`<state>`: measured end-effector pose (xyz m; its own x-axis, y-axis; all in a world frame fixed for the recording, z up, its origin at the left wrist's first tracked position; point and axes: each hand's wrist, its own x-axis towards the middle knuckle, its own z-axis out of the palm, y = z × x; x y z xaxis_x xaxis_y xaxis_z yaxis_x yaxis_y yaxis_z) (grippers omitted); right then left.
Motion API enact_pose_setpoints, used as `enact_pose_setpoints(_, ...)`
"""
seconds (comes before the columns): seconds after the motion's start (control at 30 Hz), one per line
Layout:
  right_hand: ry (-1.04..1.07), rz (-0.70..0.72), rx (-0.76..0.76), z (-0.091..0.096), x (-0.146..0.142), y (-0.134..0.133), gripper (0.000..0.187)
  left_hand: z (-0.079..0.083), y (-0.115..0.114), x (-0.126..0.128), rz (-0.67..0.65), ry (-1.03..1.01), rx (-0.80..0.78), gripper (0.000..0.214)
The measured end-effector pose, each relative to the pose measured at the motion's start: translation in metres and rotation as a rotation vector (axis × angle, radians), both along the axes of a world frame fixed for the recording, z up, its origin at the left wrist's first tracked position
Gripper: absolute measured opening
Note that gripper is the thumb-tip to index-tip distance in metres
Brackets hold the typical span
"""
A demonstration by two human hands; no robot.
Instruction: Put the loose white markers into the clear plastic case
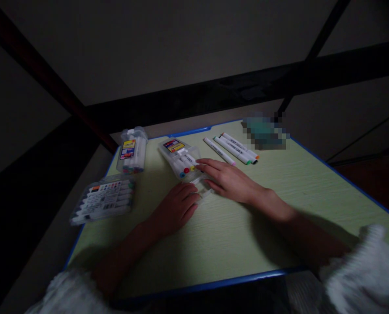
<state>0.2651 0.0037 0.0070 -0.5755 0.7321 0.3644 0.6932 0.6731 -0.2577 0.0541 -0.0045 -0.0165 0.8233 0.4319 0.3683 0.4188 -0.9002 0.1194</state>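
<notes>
A clear plastic marker case point(171, 159) with a yellow and dark label lies in the middle of the table, its lid point(201, 189) swung out toward me. Blue, red and yellow marker ends show at its mouth. My left hand point(177, 205) is closed over the lid's near left edge, fingers bent. My right hand point(231, 179) reaches in from the right, fingers stretched out and thumb apart from them. Its fingertips are at the yellow-ended marker point(193, 168) and the case's opening; whether they touch the marker is hard to see.
Several loose white markers point(235, 148) lie right of the case. A second marker case point(133, 150) stands back left; another full case point(104, 198) lies at the left edge. A blurred green object point(262, 133) sits back right. The pale green table point(233, 244) has a blue rim.
</notes>
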Motion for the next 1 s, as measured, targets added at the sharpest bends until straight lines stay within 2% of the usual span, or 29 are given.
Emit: enact_pose_setpoints(1.0, 0.010, 0.000, -0.022, -0.0001, -0.0016, -0.0014, 0.038, -0.0007, 0.0002, 0.0009, -0.002, 0.011, 0.006, 0.018)
